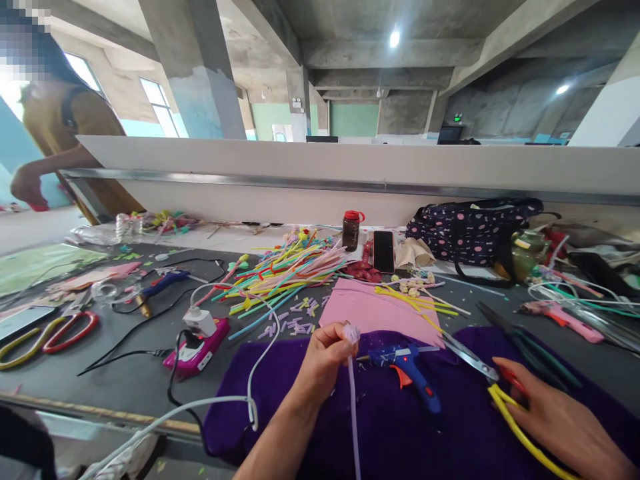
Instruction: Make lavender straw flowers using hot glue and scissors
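My left hand [325,357], closed with thumb and finger pinched, holds a lilac pipe cleaner [353,413]. A small fuzzy pale-lilac bundle tops it, and the long stem hangs down over the purple cloth [280,373]. My right hand [555,410] is closed around the red handle of the scissors [483,365]; their yellow handle loops below the fingers. The blades look shut and point up and left toward the pink sheet [370,307]. Between my hands a blue glue gun [417,373] with an orange trigger lies on the cloth.
Colourful pipe cleaners [295,267] are heaped behind, with cut bits [300,320] nearby. Left are a magenta power strip [205,350] with cords and other scissors [70,331]. Right are dark shears [525,340] and a pink glue gun [565,319]. A person [75,120] stands far left.
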